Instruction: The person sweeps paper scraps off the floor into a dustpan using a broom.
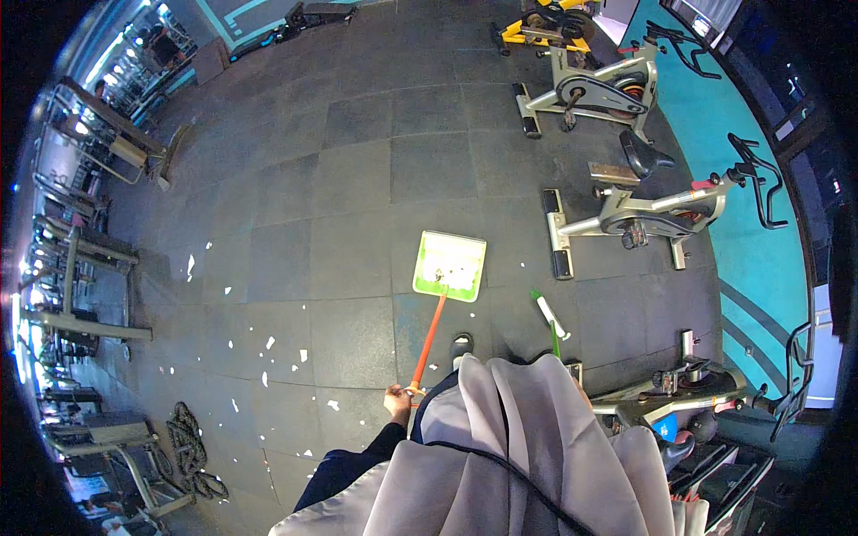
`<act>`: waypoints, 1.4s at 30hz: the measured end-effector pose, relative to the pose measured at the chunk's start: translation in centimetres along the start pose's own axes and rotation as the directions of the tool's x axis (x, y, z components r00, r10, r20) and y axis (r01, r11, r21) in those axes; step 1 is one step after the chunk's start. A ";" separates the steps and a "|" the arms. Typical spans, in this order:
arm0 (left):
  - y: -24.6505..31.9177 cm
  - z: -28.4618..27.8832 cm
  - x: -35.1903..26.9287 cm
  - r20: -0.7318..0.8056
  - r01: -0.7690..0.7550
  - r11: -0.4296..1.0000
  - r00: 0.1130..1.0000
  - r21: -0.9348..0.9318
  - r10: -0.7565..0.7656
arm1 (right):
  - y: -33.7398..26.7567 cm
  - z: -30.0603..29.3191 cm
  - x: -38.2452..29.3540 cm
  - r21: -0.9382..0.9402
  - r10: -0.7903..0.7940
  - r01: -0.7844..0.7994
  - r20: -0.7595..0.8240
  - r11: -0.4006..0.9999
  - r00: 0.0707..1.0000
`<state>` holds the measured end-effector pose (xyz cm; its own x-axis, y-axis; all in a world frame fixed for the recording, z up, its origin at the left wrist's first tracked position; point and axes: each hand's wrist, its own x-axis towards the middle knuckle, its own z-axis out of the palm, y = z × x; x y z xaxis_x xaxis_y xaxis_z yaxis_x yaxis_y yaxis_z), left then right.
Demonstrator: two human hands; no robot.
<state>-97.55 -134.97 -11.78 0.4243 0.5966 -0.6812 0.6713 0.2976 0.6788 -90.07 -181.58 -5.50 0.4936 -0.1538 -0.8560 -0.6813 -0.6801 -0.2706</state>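
Note:
My left hand (397, 400) grips the top of a long orange handle (427, 345). At its far end a green and white dustpan (450, 265) rests on the floor, with white scraps and a darker bit in it. Only a sliver of my right hand or forearm (582, 394) shows beside the grey cloth (509, 429) hanging over my front, so its fingers are hidden. A broom (551, 316) with a green and white head touches the floor right of the dustpan; its green handle runs under the cloth. White scraps (270, 342) lie scattered on the floor to the left.
Dark rubber tiles (355, 174) cover the floor. Exercise bikes (643, 214) stand along the turquoise wall (757, 201) at right, one close beside me. Gym machines (100, 321) line the left side, with a coiled thick rope (188, 449) near them. My shoe (462, 344) is below the dustpan.

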 end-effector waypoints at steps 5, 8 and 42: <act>1.5 -1.2 1.1 0.201 -0.082 0.486 0.959 0.870 -0.198 | -0.3 -0.2 0.2 -0.018 -0.003 0.003 0.001 1.000 1.000; 2.1 -1.5 1.7 0.317 -0.282 0.217 0.936 0.935 -0.150 | -0.4 -0.3 0.1 -0.027 -0.007 0.007 -0.003 1.000 1.000; 12.8 5.5 1.2 0.249 -0.213 0.310 0.965 0.926 -0.079 | -0.9 0.8 0.3 -0.064 -0.006 0.006 0.004 0.998 1.000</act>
<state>-85.14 -134.56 -5.40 0.5077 0.3669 -0.7795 0.6808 -0.7254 0.1020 -89.77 -180.48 -5.86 0.4954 -0.1473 -0.8561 -0.6422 -0.7258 -0.2467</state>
